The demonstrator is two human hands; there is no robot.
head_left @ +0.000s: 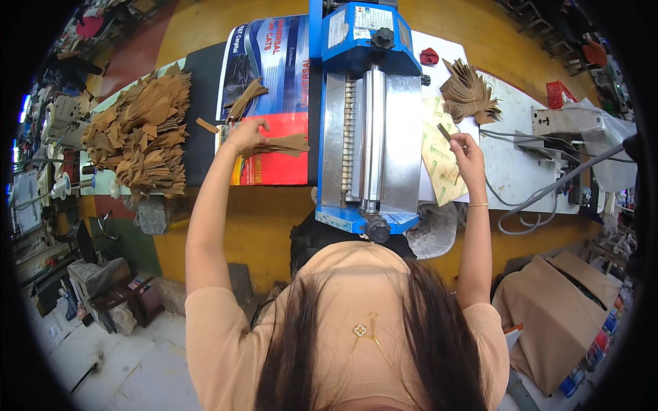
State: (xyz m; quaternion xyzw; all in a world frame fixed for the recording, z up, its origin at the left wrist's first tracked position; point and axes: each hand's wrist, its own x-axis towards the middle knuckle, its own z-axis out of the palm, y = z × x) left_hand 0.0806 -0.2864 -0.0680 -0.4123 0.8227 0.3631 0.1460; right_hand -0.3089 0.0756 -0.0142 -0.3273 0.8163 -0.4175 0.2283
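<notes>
My left hand (248, 135) is over the left part of the table, its fingers curled at the narrow end of a fan of brown strips (286, 144). Part of that grip is hidden by the hand itself. A smaller bunch of brown strips (247, 98) lies just beyond it, beside a single loose strip (206, 125). My right hand (468, 156) pinches one short dark brown strip (445, 132) between thumb and fingers, above a yellowish printed sheet (439, 161). Between my hands stands a blue machine (367, 51) with a long shiny metal roller (373, 133).
A large heap of brown pieces (140, 133) covers the table's left end. Another bundle of strips (471, 92) lies at the right, near a red item (429, 56). Grey cables (548, 188) run along the right side. A colourful printed sheet (274, 68) lies left of the machine.
</notes>
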